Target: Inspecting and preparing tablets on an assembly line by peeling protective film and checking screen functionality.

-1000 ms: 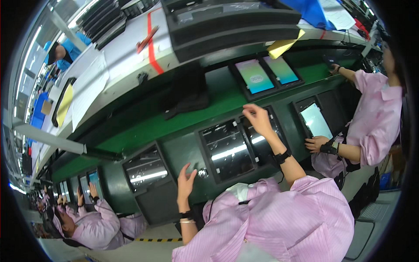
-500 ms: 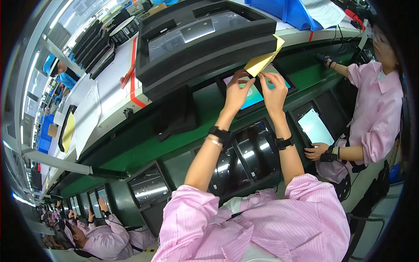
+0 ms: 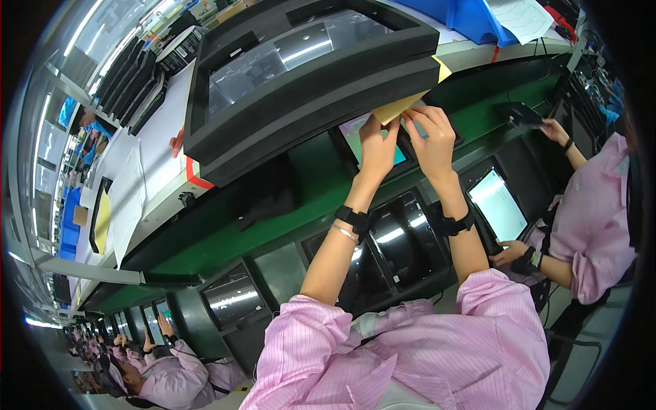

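Left side: dark-screened panel [image 3: 234, 294] is seated in a black frame, well apart from the work. Next, black foam trays [image 3: 307, 111] are stacked on the counter [image 3: 164, 123], over a lit panel [image 3: 351, 137] partly hidden by the hands. Left hand [image 3: 376, 149]: thumb and fingers narrowed, yellow sheet [image 3: 403, 106] pinched at its lower edge, just in front of the stack. Right hand [image 3: 433, 140]: same edge pinched, close beside the left; grip firmness can't be judged. Best handled with light fingertip pressure, both pinches kept level, no sharp tug: the sheet could be creased or torn. Lit screen below should be kept untouched.
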